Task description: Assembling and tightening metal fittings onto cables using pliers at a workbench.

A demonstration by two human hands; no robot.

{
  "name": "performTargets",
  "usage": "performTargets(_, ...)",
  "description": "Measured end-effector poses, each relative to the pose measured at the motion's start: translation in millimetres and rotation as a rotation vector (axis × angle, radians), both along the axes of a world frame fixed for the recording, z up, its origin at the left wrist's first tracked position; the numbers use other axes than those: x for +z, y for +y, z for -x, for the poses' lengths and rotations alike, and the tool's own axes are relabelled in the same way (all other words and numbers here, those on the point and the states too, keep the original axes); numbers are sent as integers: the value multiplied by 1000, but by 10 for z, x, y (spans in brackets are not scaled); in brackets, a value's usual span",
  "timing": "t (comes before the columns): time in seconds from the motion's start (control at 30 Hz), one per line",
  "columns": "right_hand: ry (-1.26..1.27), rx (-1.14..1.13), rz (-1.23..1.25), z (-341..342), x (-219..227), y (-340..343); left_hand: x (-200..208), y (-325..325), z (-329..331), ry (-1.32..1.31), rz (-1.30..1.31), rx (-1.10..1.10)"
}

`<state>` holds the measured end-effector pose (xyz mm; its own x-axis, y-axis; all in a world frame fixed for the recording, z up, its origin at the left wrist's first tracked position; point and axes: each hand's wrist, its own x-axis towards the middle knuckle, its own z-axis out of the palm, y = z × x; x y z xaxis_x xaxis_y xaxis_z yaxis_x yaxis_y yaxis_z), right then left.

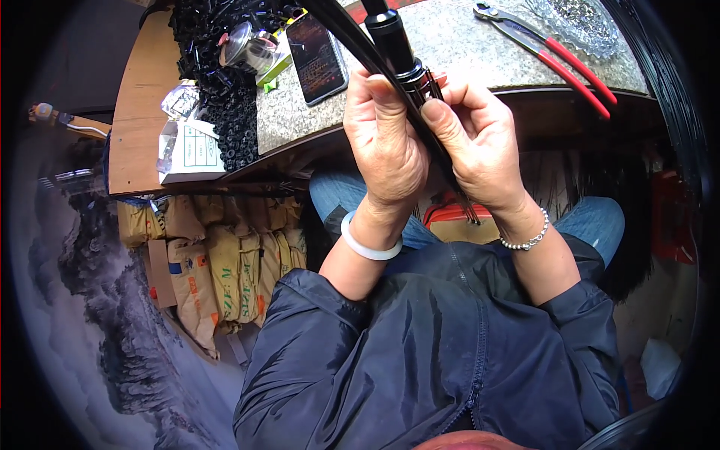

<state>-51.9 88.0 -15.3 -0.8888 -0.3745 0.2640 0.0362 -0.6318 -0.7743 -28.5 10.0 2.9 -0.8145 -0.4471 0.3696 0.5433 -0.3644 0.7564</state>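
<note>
A long bundle of thin black rods (346, 34), like umbrella ribs, slants down between my hands. My left hand (390, 139) is closed around it, thumb pointing up along the rods. Beside the bundle stands a thick black shaft (391, 41) with a shiny ringed collar (410, 73). My right hand (480, 142) pinches at the collar's lower end, where short thin pieces stick out. The fingertips hide what exactly lies between thumb and forefinger. The rods' loose lower ends (469, 210) hang below my hands, over my lap.
On the grey stone worktop (292, 124) lie a phone (316, 56) and red-handled pliers (555, 64). Small black plastic parts (232, 135) are heaped at the left, near a white box (191, 150). Sacks (225, 270) are stacked below. Thin black rods (660, 82) run along the right.
</note>
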Motion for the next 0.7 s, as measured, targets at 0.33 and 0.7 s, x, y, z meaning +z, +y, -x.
performTargets(0.33,14,7,2,-9,-38,-16,-17,-13,2,23,25,16)
performTargets(0.7,68,-25,-25,-44,-44,-33,-107,-103,-48,43,58,-55)
